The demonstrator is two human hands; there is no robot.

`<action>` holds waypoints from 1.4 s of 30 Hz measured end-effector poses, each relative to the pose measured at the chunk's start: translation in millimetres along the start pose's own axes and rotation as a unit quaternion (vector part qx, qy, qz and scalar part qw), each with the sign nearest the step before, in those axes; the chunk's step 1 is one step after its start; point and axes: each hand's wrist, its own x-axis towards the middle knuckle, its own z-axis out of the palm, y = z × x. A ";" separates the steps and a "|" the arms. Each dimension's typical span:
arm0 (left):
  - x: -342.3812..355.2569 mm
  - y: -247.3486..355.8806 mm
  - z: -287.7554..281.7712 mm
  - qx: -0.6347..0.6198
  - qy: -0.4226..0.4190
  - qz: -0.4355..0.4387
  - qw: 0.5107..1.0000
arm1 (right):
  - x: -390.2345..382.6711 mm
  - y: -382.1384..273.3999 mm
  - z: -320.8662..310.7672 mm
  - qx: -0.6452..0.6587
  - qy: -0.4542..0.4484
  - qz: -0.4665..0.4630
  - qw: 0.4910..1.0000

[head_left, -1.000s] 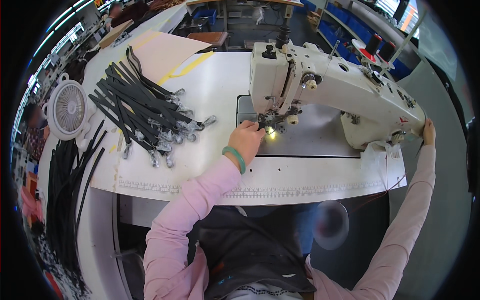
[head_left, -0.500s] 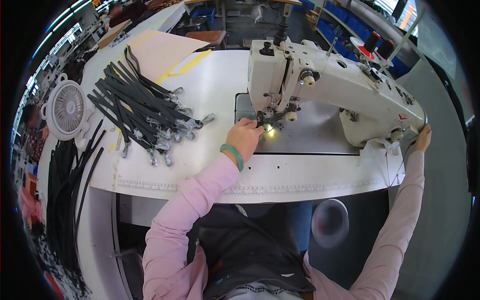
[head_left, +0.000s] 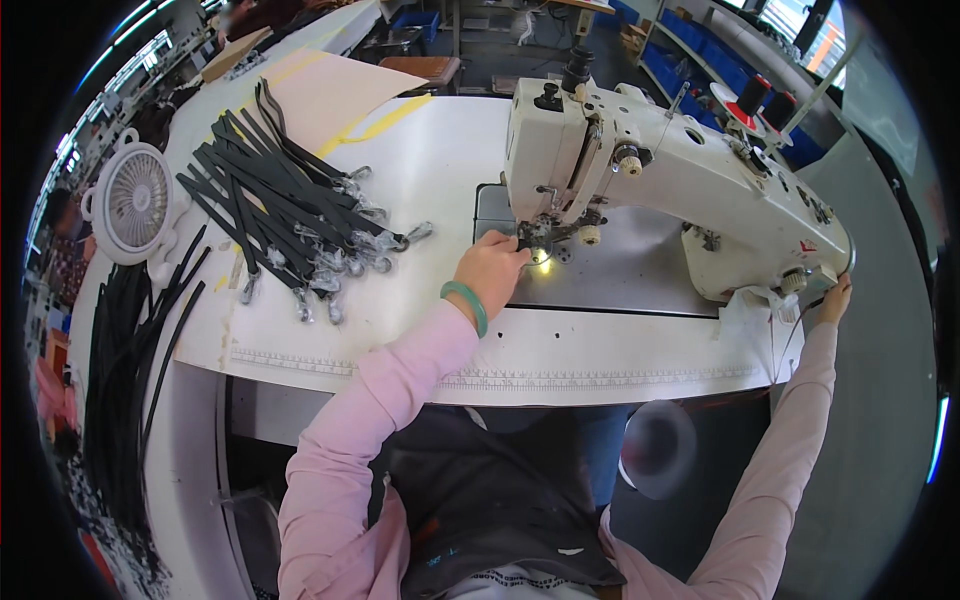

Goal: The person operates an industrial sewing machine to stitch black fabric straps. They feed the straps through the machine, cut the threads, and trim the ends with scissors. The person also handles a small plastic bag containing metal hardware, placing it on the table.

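At the needle end of a white sewing machine (head_left: 600, 150), my left hand (head_left: 490, 272) is closed in a pinch, its fingertips beside the presser foot (head_left: 540, 232). A small black piece (head_left: 522, 243) shows at the fingertips, in the same colour as the straps; most of it is hidden. A lamp lights the metal plate (head_left: 630, 270) just right of these fingers. My right hand (head_left: 836, 300) is at the machine's far right end, fingers curled on the edge of the handwheel (head_left: 852, 250). To the left lies a pile of black straps (head_left: 275, 195) with plastic-wrapped metal ends (head_left: 355, 255).
A small white fan (head_left: 135, 205) stands at the table's left edge, above more long black straps (head_left: 115, 400) that hang down. Behind the pile lies a beige sheet (head_left: 330, 90) with yellow tape. Thread cones (head_left: 752, 95) stand behind the machine. A printed ruler (head_left: 500, 380) runs along the front edge.
My right hand has slid a little down and toward me along the handwheel. The left hand stays beside the presser foot. The whole view has shifted slightly.
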 end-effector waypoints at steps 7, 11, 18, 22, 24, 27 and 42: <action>-0.6 4.5 6.6 0.064 -0.003 -0.002 0.998 | 56.4 -14.8 -22.8 -0.231 0.020 -0.118 0.966; 1.7 5.5 7.5 0.046 -0.003 -0.006 0.999 | 84.3 -25.9 -40.7 -0.334 -0.050 -0.078 0.938; 2.2 1.4 8.7 0.058 0.007 0.000 0.998 | 20.8 3.9 -20.3 -0.042 -0.004 0.007 0.999; -0.5 2.5 6.7 0.061 0.003 -0.009 0.998 | 4.8 -0.5 -10.6 -0.034 -0.018 0.020 0.999; -1.8 2.9 3.2 0.079 -0.010 -0.016 0.997 | 1.6 -9.1 -2.8 -0.049 -0.023 0.032 0.998; -2.4 2.3 5.6 0.085 0.012 -0.006 0.996 | 7.5 -8.2 0.0 -0.070 -0.011 -0.009 0.997; 2.0 -5.2 10.5 0.073 0.014 0.069 0.995 | 21.8 16.5 -34.2 -0.110 -0.034 0.050 0.992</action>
